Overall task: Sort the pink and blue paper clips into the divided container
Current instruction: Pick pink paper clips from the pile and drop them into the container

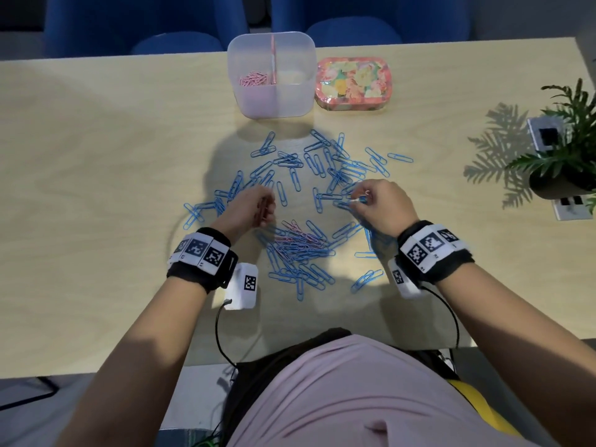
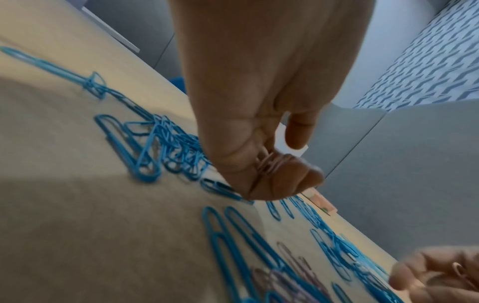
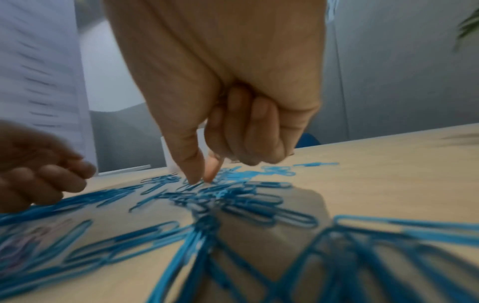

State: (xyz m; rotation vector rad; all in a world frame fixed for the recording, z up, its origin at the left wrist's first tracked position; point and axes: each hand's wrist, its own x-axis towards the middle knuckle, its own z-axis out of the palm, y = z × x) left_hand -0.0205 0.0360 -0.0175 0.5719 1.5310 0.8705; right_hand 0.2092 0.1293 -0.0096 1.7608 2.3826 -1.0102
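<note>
Head view: pink-picking step. Left hand (image 2: 261, 164) clamped on pink clips (image 2: 269, 164); right hand (image 1: 380, 201) pinching one among blue clips (image 1: 322, 162) on desk (image 1: 113, 156). Next, likely: carry to container (image 1: 300, 101), left compartment.

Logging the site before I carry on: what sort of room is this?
Probably an office or meeting room: a long pale wood-look table with built-in power sockets, blue upholstered chairs along its far side, and a small potted plant.
</note>
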